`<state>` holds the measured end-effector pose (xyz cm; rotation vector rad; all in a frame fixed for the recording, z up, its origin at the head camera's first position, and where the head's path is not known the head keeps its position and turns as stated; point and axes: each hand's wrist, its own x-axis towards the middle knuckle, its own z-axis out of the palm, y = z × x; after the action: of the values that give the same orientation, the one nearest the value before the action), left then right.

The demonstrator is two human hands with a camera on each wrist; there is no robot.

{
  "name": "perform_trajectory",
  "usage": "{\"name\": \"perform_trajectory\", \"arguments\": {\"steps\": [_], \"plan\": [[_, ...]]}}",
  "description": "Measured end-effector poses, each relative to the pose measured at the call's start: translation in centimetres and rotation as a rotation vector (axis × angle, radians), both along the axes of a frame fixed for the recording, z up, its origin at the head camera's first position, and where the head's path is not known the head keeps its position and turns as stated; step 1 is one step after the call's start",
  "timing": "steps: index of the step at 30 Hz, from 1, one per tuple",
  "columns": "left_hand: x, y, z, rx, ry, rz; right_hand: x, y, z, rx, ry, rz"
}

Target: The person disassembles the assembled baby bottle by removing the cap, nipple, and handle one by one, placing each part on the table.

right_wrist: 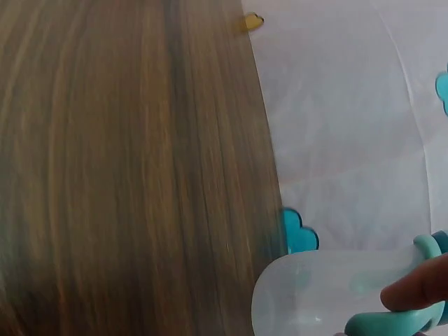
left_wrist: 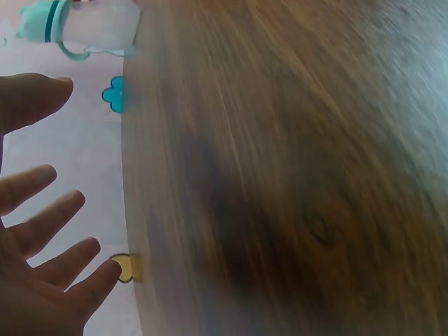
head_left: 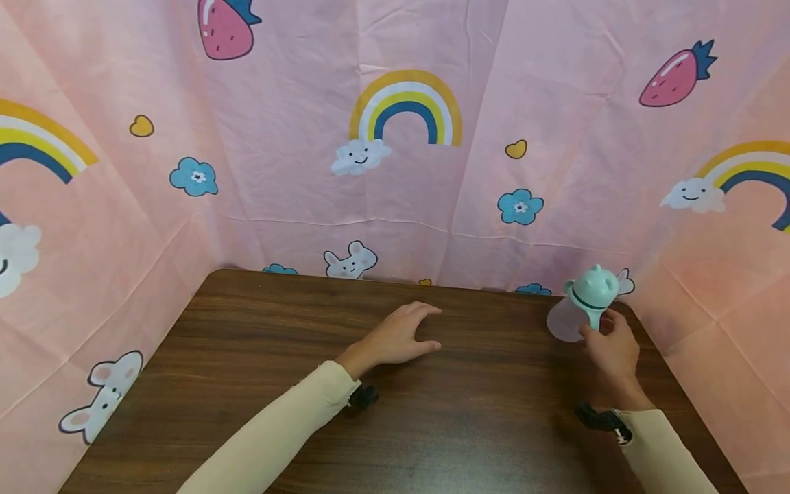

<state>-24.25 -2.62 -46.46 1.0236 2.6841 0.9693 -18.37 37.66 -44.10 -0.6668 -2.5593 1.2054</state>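
Observation:
A baby bottle (head_left: 564, 321) with a translucent body and a mint-green lid (head_left: 596, 285) is at the far right corner of the table, tilted in the head view. My right hand (head_left: 614, 348) pinches one of its green handles (head_left: 594, 318) between thumb and fingers. In the right wrist view, a finger (right_wrist: 418, 284) lies over the handle and the clear body (right_wrist: 308, 290) reaches over the table's edge line. Over the middle of the table my left hand (head_left: 400, 335) is held with fingers spread and nothing in it. The left wrist view shows the bottle (left_wrist: 101, 24) beyond the thumb.
The dark wood-grain table (head_left: 278, 329) spans the space below both hands. Pink cloth (head_left: 296, 171) printed with rainbows, strawberries, flowers and rabbits hangs behind it and along both sides. Black wrist straps (head_left: 363, 396) show at the cream sleeves (head_left: 278, 436).

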Motion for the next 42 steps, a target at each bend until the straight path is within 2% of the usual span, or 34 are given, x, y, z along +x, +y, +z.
{"name": "perform_trajectory", "arguments": {"steps": [10,27,42], "plan": [[0.1,1.4,0.1,-0.029,-0.006,-0.009,0.2,-2.5,0.2,0.01,0.012,0.065],[0.2,2.7,0.7,-0.005,-0.045,0.025,1.0,-7.4,0.5,0.083,0.011,0.274],[0.1,3.3,0.9,0.03,-0.03,0.042,1.5,-11.5,0.5,0.044,0.032,0.391]]}}
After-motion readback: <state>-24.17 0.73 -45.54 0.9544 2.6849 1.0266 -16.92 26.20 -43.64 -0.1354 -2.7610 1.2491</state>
